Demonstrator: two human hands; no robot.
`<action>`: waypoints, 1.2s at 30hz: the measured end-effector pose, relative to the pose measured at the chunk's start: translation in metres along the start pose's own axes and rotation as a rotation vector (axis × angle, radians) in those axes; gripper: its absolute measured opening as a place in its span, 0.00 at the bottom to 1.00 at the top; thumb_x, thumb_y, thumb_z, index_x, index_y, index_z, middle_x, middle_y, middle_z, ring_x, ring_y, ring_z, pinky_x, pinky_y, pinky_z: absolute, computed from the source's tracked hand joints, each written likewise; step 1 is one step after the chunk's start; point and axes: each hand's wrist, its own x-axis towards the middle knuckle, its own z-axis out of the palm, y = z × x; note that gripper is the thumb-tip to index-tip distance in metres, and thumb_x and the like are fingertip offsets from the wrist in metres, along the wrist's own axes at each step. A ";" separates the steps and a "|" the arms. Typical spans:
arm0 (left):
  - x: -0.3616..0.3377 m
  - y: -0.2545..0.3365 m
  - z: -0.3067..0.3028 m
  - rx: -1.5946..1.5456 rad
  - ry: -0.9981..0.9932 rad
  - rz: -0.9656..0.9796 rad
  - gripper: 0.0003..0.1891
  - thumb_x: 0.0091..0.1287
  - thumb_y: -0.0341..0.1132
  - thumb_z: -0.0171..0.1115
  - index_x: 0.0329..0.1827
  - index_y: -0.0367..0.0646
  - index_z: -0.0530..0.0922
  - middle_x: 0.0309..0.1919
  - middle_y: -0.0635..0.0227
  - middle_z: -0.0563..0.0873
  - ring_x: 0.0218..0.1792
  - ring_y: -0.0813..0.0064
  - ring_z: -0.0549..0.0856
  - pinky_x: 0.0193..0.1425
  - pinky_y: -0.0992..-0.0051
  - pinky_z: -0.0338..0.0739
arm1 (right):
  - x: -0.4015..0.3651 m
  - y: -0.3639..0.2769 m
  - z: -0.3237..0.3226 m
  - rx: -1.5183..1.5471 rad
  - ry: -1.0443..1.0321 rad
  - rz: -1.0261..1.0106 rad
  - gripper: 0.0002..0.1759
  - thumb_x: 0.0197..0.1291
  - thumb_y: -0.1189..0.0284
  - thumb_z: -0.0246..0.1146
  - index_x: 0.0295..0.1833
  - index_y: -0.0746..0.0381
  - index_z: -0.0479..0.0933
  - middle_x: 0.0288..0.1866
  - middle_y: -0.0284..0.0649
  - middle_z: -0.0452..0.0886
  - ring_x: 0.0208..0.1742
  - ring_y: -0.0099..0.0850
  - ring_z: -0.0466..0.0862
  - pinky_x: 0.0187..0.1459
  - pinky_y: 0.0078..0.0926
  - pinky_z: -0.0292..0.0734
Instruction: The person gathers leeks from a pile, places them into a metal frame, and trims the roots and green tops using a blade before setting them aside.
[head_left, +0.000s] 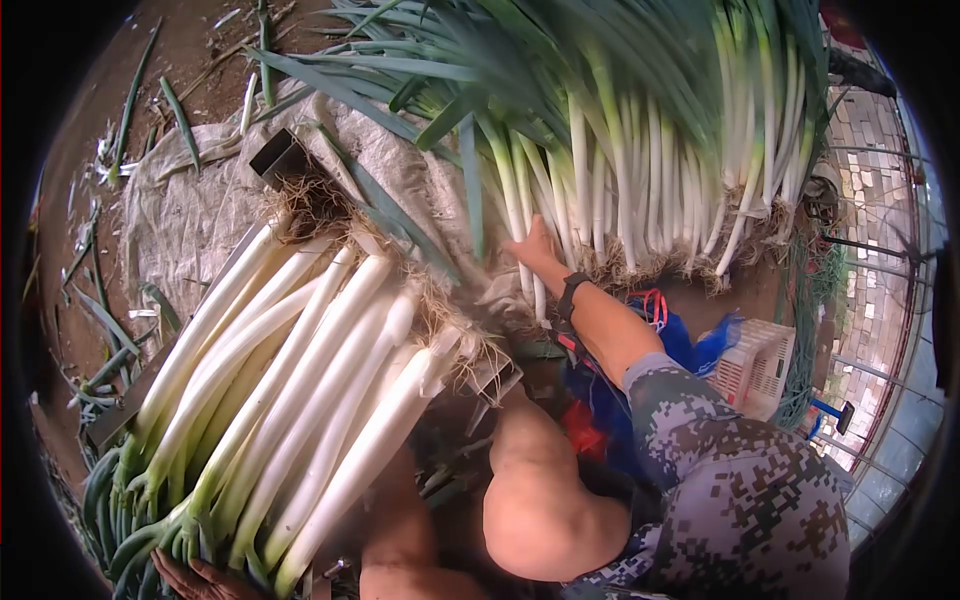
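Observation:
At the upper middle, my right hand, with a dark band at the wrist, is closed around the white stalk of a green onion at the near edge of a large pile. The lower end of a stalk shows just below the hand. To the left, thick green onions lie side by side in a metal holder, rootlets toward the top and green leaves at the bottom left. My left hand is cut off by the lower frame edge. Its fingers show in part, apart and laid against the green leaves.
Pale woven sacking covers the ground, with loose leaves around it. The onion pile stretches across the top. Right of my arm are a pale plastic basket and blue netting. My bare knee is close to the holder.

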 end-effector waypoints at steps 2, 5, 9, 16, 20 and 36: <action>0.001 0.003 -0.004 0.004 -0.007 0.005 0.29 0.82 0.50 0.43 0.77 0.39 0.68 0.75 0.49 0.70 0.76 0.50 0.67 0.80 0.54 0.58 | -0.001 -0.002 0.006 0.008 0.048 0.008 0.41 0.46 0.57 0.77 0.62 0.64 0.67 0.56 0.56 0.81 0.59 0.52 0.82 0.59 0.48 0.77; 0.001 -0.001 -0.003 -0.003 -0.006 0.020 0.28 0.82 0.48 0.43 0.77 0.39 0.68 0.75 0.49 0.70 0.76 0.51 0.67 0.80 0.54 0.58 | -0.004 -0.018 -0.003 0.000 0.014 0.085 0.36 0.47 0.59 0.75 0.58 0.63 0.69 0.53 0.56 0.82 0.56 0.54 0.82 0.55 0.50 0.77; -0.001 0.001 -0.001 -0.010 0.000 0.020 0.27 0.82 0.47 0.44 0.77 0.40 0.67 0.75 0.50 0.70 0.76 0.52 0.67 0.79 0.55 0.58 | -0.010 -0.029 -0.022 -0.067 -0.080 0.098 0.37 0.47 0.56 0.72 0.58 0.66 0.69 0.55 0.58 0.82 0.56 0.55 0.83 0.56 0.50 0.78; 0.001 0.002 -0.002 -0.006 0.006 0.043 0.27 0.82 0.46 0.46 0.77 0.40 0.68 0.75 0.51 0.70 0.76 0.53 0.68 0.79 0.56 0.58 | -0.021 -0.033 -0.034 0.073 -0.147 -0.033 0.39 0.46 0.59 0.72 0.60 0.70 0.69 0.53 0.61 0.82 0.55 0.56 0.84 0.57 0.46 0.79; 0.001 0.010 -0.003 -0.018 0.038 0.022 0.27 0.81 0.48 0.46 0.76 0.43 0.69 0.74 0.54 0.71 0.74 0.53 0.70 0.77 0.56 0.61 | -0.028 -0.025 -0.047 0.320 -0.241 -0.063 0.35 0.46 0.63 0.73 0.57 0.71 0.73 0.49 0.57 0.84 0.50 0.47 0.86 0.52 0.40 0.80; 0.000 0.005 0.011 -0.101 0.115 -0.028 0.29 0.75 0.52 0.58 0.74 0.46 0.73 0.73 0.53 0.73 0.74 0.53 0.71 0.76 0.55 0.61 | -0.178 -0.006 -0.177 -0.210 -0.249 -0.287 0.32 0.46 0.61 0.74 0.52 0.72 0.78 0.44 0.57 0.87 0.44 0.49 0.89 0.47 0.43 0.83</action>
